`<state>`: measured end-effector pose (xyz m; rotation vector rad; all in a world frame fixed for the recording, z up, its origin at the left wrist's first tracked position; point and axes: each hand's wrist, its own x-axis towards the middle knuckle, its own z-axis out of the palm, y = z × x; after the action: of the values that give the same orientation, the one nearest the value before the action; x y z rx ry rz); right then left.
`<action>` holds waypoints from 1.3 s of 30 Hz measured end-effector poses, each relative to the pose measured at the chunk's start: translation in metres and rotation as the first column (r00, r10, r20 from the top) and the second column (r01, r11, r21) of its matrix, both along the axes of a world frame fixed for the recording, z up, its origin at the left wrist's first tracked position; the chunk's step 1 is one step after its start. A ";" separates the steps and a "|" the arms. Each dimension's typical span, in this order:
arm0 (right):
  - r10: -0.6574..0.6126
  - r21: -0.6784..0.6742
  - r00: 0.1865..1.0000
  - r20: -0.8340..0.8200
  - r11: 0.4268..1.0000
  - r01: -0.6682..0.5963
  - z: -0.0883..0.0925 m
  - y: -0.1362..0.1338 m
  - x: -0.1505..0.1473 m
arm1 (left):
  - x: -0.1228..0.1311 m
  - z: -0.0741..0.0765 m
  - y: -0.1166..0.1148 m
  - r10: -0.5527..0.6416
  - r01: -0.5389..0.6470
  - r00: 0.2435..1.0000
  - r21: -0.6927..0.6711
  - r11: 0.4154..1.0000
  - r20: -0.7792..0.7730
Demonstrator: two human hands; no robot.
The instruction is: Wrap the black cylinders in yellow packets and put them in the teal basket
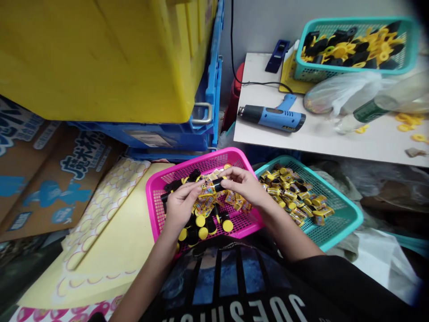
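**Pink plastic basket, two hands, one black cylinder**

Pink plastic is closest, in the form of a mesh basket that sits just below a black printed T-shirt. Both hands are over the basket. The right hand is curled, its fingers pinching the end of a black cylinder above the middle of the basket. The left hand is also curled, its fingertips just beside the cylinder's other end. Whether it grasps anything cannot be told. Below the hands, the basket holds a heap of yellow-capped black cylinders and gold-wrapped pieces.

Just right of it, a teal mesh basket is piled with short wrapped cylinders. To the left, a pale yellow sheet lies by printed cardboard boxes, under a blue crate and a yellow crate.

Farther off, a white table carries a blue-and-black heat gun, a crumpled plastic bag, and scattered yellow rings. At its far edge, a teal basket holds black and yellow parts.
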<state>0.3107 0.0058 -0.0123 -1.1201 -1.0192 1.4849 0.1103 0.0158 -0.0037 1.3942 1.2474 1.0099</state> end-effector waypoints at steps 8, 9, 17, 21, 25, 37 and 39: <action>-0.068 0.075 0.992 -0.103 0.994 0.075 -0.009 -0.013 -0.028 | 0.007 0.008 -0.006 -0.071 0.105 0.982 -0.200 0.974 0.174; -0.053 0.042 0.976 -0.211 0.997 0.063 -0.010 -0.015 -0.033 | 0.008 0.007 -0.007 -0.068 0.105 0.981 -0.200 0.974 0.184; -0.052 -0.158 0.798 -0.600 0.986 -0.054 -0.022 -0.025 -0.058 | 0.018 0.010 -0.015 -0.098 0.133 0.972 -0.155 0.979 0.214; -0.074 -0.157 0.838 -0.540 0.987 -0.014 -0.025 -0.023 -0.058 | 0.018 0.010 -0.016 -0.086 0.119 0.980 -0.181 0.976 0.181; -0.088 -0.164 0.867 -0.491 0.986 0.007 -0.028 -0.023 -0.060 | 0.016 0.006 -0.018 -0.086 0.109 0.987 -0.173 0.979 0.133; 0.070 0.285 0.993 0.096 0.954 -0.095 -0.012 -0.037 -0.022 | 0.013 0.006 -0.023 -0.079 0.240 0.875 -0.288 0.927 0.477; -0.008 0.361 0.971 0.238 0.929 -0.081 -0.008 -0.037 -0.025 | 0.015 0.009 -0.024 -0.106 0.289 0.867 -0.317 0.903 0.488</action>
<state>0.2855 -0.0309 -0.0205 -1.0211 -1.4251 1.1394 0.1256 -0.0080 0.0052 0.8871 0.8588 0.8313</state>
